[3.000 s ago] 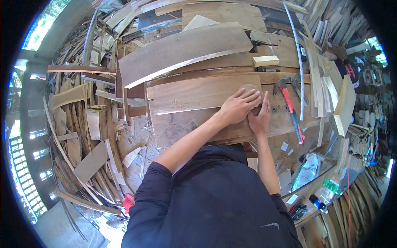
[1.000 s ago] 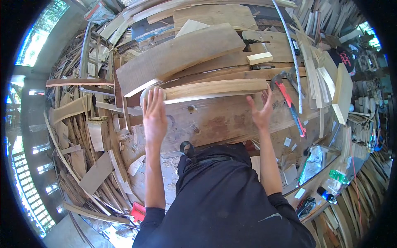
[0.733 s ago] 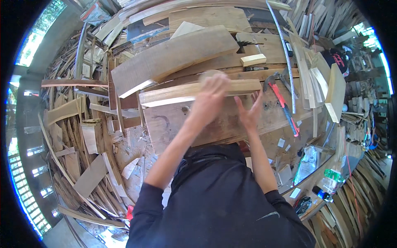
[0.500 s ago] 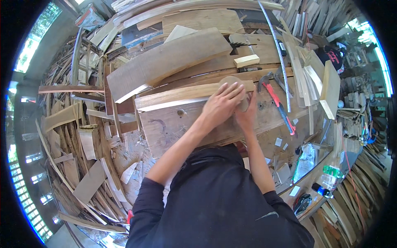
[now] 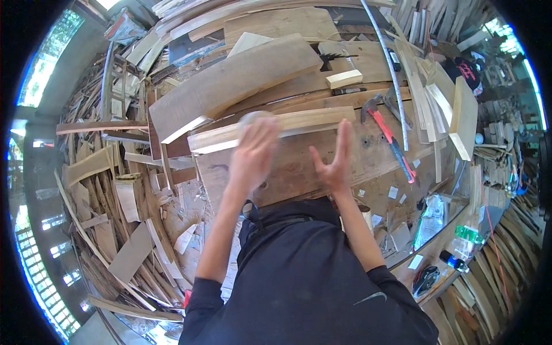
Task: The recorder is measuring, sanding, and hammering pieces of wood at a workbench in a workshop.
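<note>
A long narrow wooden board (image 5: 305,119) lies across the workbench (image 5: 293,164) in front of me, its pale edge toward me. My left hand (image 5: 256,146), smeared by motion, is over the left half of the board. Beneath its fingertips shows a round tan disc (image 5: 253,117), like a sanding pad, lying against the board's top. My right hand (image 5: 335,164) is near the board's right end with thumb and fingers spread apart, holding nothing. Whether its fingertips touch the board, I cannot tell.
A claw hammer (image 5: 386,129) with a red and black handle lies to the right. Beyond the board are a wide plank (image 5: 236,86), a small wood block (image 5: 345,79) and a long metal ruler (image 5: 388,63). Scrap wood (image 5: 100,201) is piled at left; a plastic bottle (image 5: 454,261) lies lower right.
My left hand has slid left along the board with the round disc. My right hand, which was beside the disc, has come away from it, fingers spread, near the right end.
</note>
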`<action>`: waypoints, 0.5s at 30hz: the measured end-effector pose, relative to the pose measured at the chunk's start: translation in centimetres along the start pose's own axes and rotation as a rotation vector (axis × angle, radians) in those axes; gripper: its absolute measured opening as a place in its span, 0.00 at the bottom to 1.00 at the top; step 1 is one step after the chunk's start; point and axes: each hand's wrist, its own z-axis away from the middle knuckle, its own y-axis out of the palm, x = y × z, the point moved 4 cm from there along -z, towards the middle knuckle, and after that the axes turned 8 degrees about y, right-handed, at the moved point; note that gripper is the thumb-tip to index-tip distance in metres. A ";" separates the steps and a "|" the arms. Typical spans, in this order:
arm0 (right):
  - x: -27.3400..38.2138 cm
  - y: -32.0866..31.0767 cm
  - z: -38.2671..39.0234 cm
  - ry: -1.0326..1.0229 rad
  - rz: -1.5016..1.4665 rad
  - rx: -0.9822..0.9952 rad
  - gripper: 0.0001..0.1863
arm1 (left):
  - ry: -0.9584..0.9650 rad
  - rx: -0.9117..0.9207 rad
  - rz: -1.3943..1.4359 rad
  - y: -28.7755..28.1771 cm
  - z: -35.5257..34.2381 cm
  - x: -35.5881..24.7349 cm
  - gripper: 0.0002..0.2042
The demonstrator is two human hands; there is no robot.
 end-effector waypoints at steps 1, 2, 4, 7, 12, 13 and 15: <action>1.2 0.7 0.2 -0.109 0.027 0.051 0.49 | 0.064 0.026 0.076 1.1 -1.6 -1.6 0.23; 2.6 1.4 -0.1 -0.203 0.014 0.087 0.44 | 0.123 0.049 0.145 1.7 -2.8 -2.8 0.23; 4.3 2.8 -0.8 -0.294 -0.030 0.121 0.43 | 0.145 0.184 0.232 2.8 -3.6 -3.0 0.22; 6.3 3.6 -1.7 -0.385 -0.089 0.203 0.40 | 0.105 0.022 0.136 0.4 -1.8 -1.3 0.23; 5.9 3.7 -2.4 -0.370 -0.030 0.306 0.28 | -0.287 -0.261 -0.272 -6.7 4.8 6.2 0.40; 5.6 3.4 -2.6 -0.374 -0.034 0.309 0.28 | -0.363 -0.327 -0.125 -7.2 6.0 7.7 0.41; 4.7 2.5 -3.3 -0.402 0.079 0.265 0.23 | -0.502 -0.408 0.142 -7.3 7.9 9.9 0.40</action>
